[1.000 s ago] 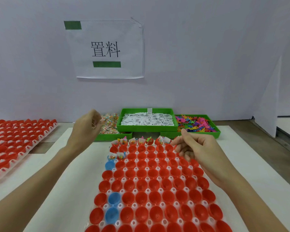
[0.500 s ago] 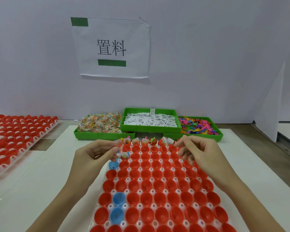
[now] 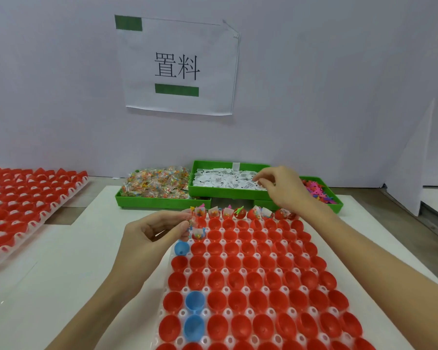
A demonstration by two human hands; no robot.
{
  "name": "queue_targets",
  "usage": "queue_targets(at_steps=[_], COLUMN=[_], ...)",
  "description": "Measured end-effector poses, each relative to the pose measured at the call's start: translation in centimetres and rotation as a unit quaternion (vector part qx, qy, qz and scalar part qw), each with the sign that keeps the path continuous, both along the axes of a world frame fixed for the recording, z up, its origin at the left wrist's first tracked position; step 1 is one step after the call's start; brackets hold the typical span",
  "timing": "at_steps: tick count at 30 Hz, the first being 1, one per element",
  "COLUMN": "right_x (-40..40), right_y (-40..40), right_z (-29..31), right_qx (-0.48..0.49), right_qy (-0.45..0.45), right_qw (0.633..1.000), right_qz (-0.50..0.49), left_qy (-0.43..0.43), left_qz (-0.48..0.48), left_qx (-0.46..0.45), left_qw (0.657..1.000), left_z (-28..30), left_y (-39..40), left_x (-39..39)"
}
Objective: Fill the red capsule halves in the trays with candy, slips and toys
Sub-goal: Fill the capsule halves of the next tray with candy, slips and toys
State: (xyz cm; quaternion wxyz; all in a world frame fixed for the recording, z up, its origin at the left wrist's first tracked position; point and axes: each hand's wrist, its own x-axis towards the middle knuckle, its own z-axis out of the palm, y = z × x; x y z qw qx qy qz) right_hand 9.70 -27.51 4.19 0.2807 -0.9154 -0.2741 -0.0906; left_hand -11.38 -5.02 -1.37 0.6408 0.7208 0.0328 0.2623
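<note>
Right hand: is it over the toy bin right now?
No. The right hand reaches into the middle green bin of white paper slips; the toy bin sits further right.

A clear tray (image 3: 238,275) of red capsule halves (image 3: 258,299) lies on the table (image 3: 61,286) at 6 o'clock, with three blue halves (image 3: 194,301) along its left side. Its far row holds fillings. The left hand (image 3: 152,234) pinches a candy packet (image 3: 191,221) at the tray's far left corner. The right hand (image 3: 281,188) reaches toward 12 o'clock, fingertips (image 3: 259,178) on the white slips (image 3: 225,179) in the middle green bin (image 3: 213,192). Candy bin (image 3: 159,202) at 11, toy bin (image 3: 336,205) at 1, and a second capsule tray (image 3: 28,205) at 9.
</note>
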Motion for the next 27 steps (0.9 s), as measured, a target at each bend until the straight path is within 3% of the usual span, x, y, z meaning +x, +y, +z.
queue_targets(at_steps=[6,19,27], right_x=[3.3,5.3,5.3], right_y=[2.9,3.3,3.3], right_z=[-1.0,-1.1,-1.7], right_qx=[-0.09,-0.023,-0.028], right_qy=[0.035,0.139,0.117], right_qw=[0.995,0.989,0.992], right_qz=[0.003,-0.038,-0.036], left_qy=[0.004,0.016,0.021], left_qz=[0.006,0.018,0.026], left_qx=[0.012,0.013,0.017], left_qw=[1.0,1.0,0.999], left_z=[-0.2,-0.4,-0.3], left_y=[0.3,0.3,0.5], left_x=[0.2,0.2,0.3])
